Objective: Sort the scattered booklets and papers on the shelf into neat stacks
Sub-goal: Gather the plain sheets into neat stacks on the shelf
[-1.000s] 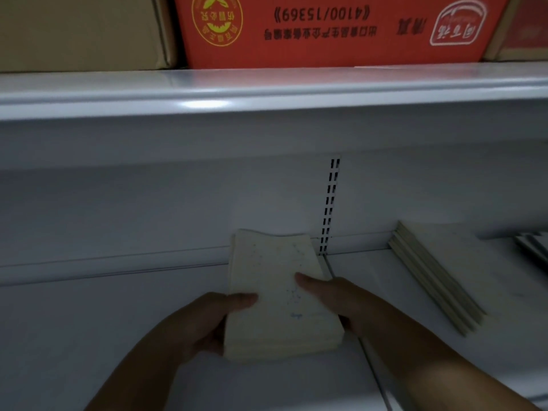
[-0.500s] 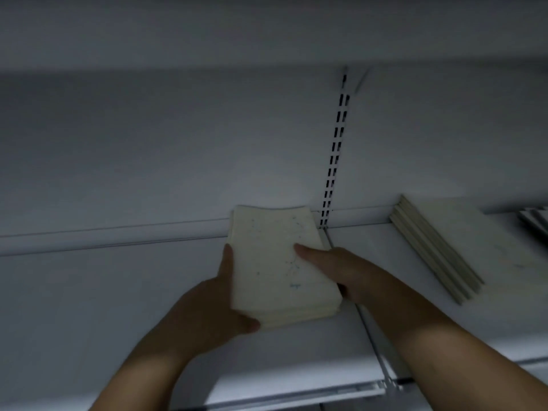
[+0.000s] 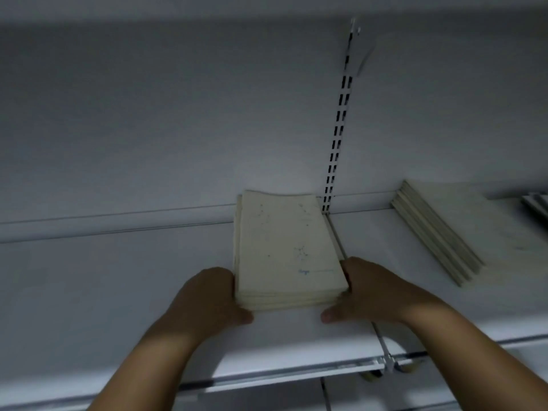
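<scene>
Since half a second ago the right hand point(image 3: 370, 295) has come off the top cover and dropped to the side, and the left hand point(image 3: 207, 298) has slid down to the near corner, so the cover is bare now. The booklet stack point(image 3: 284, 247) lies flat on the white shelf point(image 3: 118, 292), its far right corner just beside the foot of the slotted upright point(image 3: 338, 129) and the rest of it reaching toward us from there, left of the upright. Left hand cups the near-left corner, fingers bent against the side, thumb along the front edge. Right hand does the same at the near-right corner, thumb tip on the shelf under the front edge. Both hold the stack between them, and the fingertips are mostly hidden. The cover is cream with faint blue marks that are too blurred to read. A second stack point(image 3: 439, 232) lies angled on the shelf well to the right of the upright, and farther right a third pile point(image 3: 536, 204) is cut off by the frame edge.
</scene>
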### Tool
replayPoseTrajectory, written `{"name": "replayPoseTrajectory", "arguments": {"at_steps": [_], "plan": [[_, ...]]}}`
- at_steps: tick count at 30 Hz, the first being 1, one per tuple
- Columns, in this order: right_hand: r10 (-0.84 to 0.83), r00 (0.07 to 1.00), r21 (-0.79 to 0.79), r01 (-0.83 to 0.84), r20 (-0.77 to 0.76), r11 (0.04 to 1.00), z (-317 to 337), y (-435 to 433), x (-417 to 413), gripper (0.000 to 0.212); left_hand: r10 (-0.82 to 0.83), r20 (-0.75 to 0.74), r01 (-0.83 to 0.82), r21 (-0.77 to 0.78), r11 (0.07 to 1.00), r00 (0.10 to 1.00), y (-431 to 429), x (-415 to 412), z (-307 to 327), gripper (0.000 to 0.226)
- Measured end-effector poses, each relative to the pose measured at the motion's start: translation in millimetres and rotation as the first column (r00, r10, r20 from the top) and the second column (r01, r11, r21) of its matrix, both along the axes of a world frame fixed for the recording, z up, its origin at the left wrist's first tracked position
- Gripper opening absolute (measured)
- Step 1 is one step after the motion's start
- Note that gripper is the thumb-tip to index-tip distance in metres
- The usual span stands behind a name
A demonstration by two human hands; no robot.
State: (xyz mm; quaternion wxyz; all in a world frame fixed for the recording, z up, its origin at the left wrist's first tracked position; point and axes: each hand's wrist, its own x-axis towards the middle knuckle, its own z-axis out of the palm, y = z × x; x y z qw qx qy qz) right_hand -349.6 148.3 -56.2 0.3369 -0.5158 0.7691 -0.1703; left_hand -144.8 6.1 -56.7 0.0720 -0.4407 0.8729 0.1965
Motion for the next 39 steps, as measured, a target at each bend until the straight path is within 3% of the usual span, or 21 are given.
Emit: {"name": "replayPoseTrajectory", "arguments": {"at_steps": [3,7,12,16,17,21,26,28,31,32,34,35,37,39], "plan": [[-0.011,0.982,-0.065,-0.001,-0.187,0.998,-5.4,-8.8,5.8,0.045,-0.01,-0.083,0.01,0.005,1.0,0.996,-0.6,-0.9,-0.7,0.036],[-0.017,0.977,-0.139,-0.013,-0.21,0.99,-9.5,-13.1,3.5,0.034,-0.01,-0.149,0.012,0.014,1.0,0.989,-1.7,-0.9,-0.1,0.032],[-0.014,0.988,-0.167,-0.012,-0.151,0.986,-9.1,-10.2,2.6,0.033,0.004,-0.141,0.001,0.033,0.999,0.99,1.0,-2.5,-1.5,0.032],[0.022,0.992,-0.145,-0.041,-0.125,0.989,-3.8,-6.9,0.0,0.045,-0.008,-0.183,0.017,0.043,0.999,0.983,3.2,4.6,-6.2,0.015],[0.041,0.988,-0.127,-0.06,-0.152,0.99,-3.6,-6.5,-0.5,0.044,-0.021,-0.205,0.032,0.05,0.998,0.979,4.6,7.0,-7.0,0.008],[0.038,0.991,-0.178,-0.06,-0.128,0.982,-7.1,-6.9,-2.9,0.032,-0.087,-0.246,0.088,-0.007,0.996,0.965,6.8,9.0,-10.5,0.009],[0.039,0.993,-0.211,-0.061,-0.107,0.976,-11.5,-8.4,-3.2,0.029,-0.077,-0.284,0.091,0.037,0.995,0.956,4.6,8.1,-9.5,0.011],[0.024,0.997,-0.198,-0.038,-0.069,0.98,-9.9,-5.6,-4.5,0.029,-0.03,-0.285,0.086,0.185,0.979,0.958,-1.5,11.5,-5.6,0.025],[0.019,0.983,-0.153,0.009,0.184,0.988,1.3,3.8,-8.8,0.048,-0.028,-0.256,0.145,0.451,0.881,0.966,-19.6,27.3,5.7,0.081],[-0.001,0.961,-0.169,0.05,0.276,0.984,4.9,5.0,-9.5,0.043,0.016,-0.288,0.134,0.493,0.859,0.957,-21.5,30.1,10.9,0.097],[-0.092,0.897,-0.225,0.206,0.432,0.952,4.7,-0.6,-11.4,0.019,0.3,-0.412,0.015,0.609,0.793,0.861,-22.8,22.7,18.9,0.11],[-0.14,0.849,-0.243,0.298,0.51,0.923,2.1,-7.8,-11.7,0.018,0.469,-0.448,-0.031,0.698,0.716,0.761,-23.3,12.1,19.3,0.102],[-0.236,0.761,-0.23,0.45,0.604,0.863,-3.2,-26.3,-7.8,0.025,0.711,-0.45,-0.028,0.835,0.55,0.54,-16.5,-15.9,25.4,0.065],[-0.297,0.735,-0.203,0.507,0.61,0.838,-5.0,-41.9,-0.9,0.029,0.78,-0.428,-0.013,0.873,0.487,0.457,-8.6,-31.4,27.7,0.045]]}}
